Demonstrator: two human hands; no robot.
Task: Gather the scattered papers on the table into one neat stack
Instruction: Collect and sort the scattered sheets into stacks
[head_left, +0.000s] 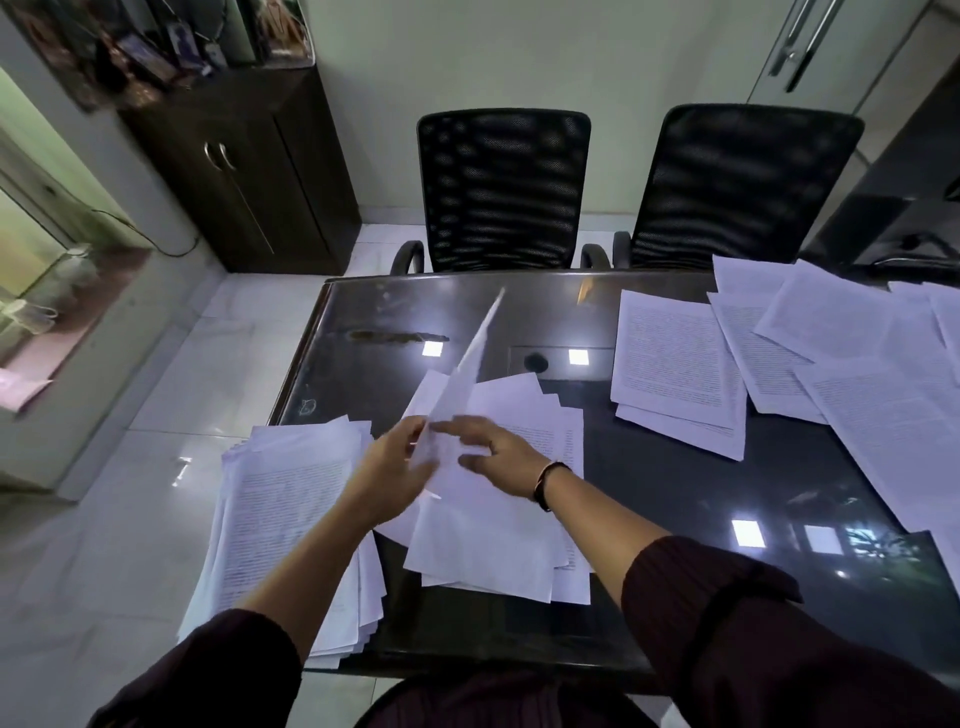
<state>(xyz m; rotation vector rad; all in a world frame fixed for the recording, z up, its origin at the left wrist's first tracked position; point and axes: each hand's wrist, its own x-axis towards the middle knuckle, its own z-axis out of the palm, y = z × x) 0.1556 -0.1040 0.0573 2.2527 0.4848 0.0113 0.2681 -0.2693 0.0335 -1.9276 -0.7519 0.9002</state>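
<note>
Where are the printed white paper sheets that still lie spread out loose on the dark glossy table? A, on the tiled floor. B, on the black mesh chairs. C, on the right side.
C: the loose printed white sheets fan across the dark glossy table's right side.

The room is dim, with a cool greenish cast. Just beyond the hands, the glossy dark table (675, 493) mirrors small bright squares of ceiling light, and another glints to the right of the right wrist. Daylight glows from a window (31, 270) far left of the hands. The left hand (395, 470) and right hand (493, 454) are smeared by motion blur. Straight lines bow toward the frame edges.
</note>
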